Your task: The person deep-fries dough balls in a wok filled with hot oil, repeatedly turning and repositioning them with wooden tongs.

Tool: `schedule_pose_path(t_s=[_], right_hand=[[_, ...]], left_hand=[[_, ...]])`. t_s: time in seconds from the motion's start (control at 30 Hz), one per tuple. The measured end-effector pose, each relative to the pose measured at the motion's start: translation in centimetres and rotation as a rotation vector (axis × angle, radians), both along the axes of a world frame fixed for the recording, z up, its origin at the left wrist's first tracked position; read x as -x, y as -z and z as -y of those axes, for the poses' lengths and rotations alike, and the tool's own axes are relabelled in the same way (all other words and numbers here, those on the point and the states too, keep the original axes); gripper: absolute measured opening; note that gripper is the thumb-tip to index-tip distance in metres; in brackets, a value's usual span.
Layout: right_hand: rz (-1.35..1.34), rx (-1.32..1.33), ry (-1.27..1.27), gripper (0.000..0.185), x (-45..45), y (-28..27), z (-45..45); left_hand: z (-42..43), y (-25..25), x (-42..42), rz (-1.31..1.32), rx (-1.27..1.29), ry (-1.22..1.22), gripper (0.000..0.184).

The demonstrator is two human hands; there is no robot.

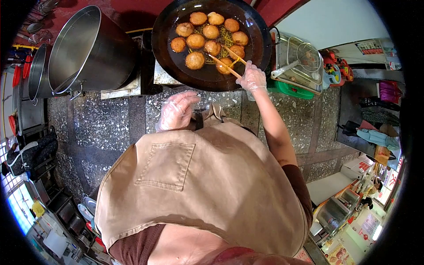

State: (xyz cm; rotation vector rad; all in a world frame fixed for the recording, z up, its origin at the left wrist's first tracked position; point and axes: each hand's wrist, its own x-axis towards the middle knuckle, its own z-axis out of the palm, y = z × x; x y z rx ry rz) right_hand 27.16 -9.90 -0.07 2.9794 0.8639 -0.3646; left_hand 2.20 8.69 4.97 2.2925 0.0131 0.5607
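In a clear plastic glove, my right hand (252, 78) grips long wooden chopsticks (229, 70) over the near right part of a large dark wok (259, 39). The chopstick tips reach among several round, golden-brown fried pieces (195, 41) lying in oil; I cannot tell whether the tips pinch one. A perforated metal surface shows beneath the pieces. My left hand (176, 111), also gloved, hovers below the wok, in front of the tan apron (212, 163). Its fingers are loosely bent and apart from the thumb, with nothing visible in them.
Left of the wok stands a tall metal pot (95, 57), with another pot (37, 73) beyond it. On the right, a wire-mesh strainer (308, 57) rests on a metal tray (287, 48) above a green basket (293, 89). Speckled floor tiles (104, 119) lie below.
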Motion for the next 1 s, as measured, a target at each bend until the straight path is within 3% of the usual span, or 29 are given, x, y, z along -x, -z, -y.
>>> schedule_pose_path(t_s=[1.0], right_hand=[[-0.010, 0.016, 0.028, 0.076, 0.40, -0.15, 0.18]], left_hand=[[0.00, 0.32, 0.13, 0.013, 0.006, 0.015, 0.038]])
